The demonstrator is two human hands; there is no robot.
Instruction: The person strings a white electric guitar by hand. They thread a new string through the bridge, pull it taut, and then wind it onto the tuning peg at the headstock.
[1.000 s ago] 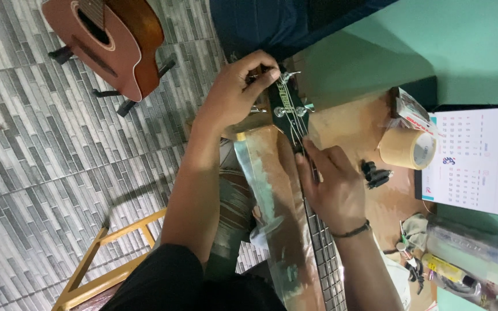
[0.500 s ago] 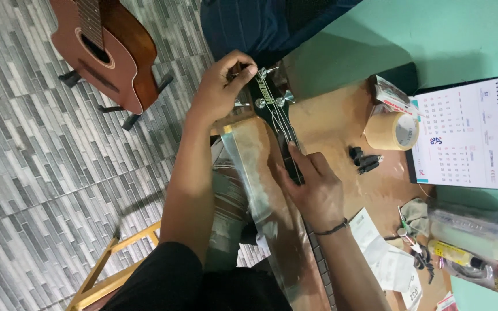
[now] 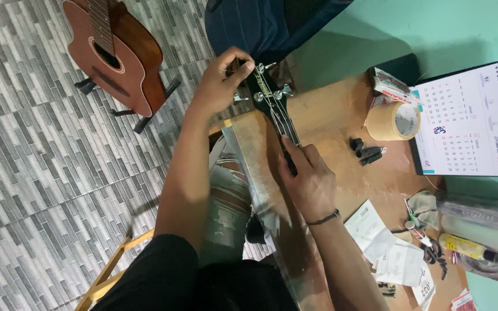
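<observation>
A dark guitar headstock (image 3: 269, 92) with metal tuning pegs lies over the edge of a wooden table (image 3: 329, 109). My left hand (image 3: 217, 80) is closed on a peg at the headstock's left side. My right hand (image 3: 309, 184), a thin band on its wrist, grips the neck just below the headstock, with the fingers pressing on the strings. The rest of the neck is hidden under my right forearm.
On the table are a roll of tan tape (image 3: 393, 121), small black parts (image 3: 364, 151), a desk calendar (image 3: 462, 121), loose papers (image 3: 381, 242) and a yellow tube (image 3: 462, 246). A brown acoustic guitar (image 3: 116, 52) stands on the tiled floor. A wooden frame (image 3: 110, 276) is at the lower left.
The view has shifted, so everything sits a little differently in the picture. Both hands keep the same hold on the peg and the neck.
</observation>
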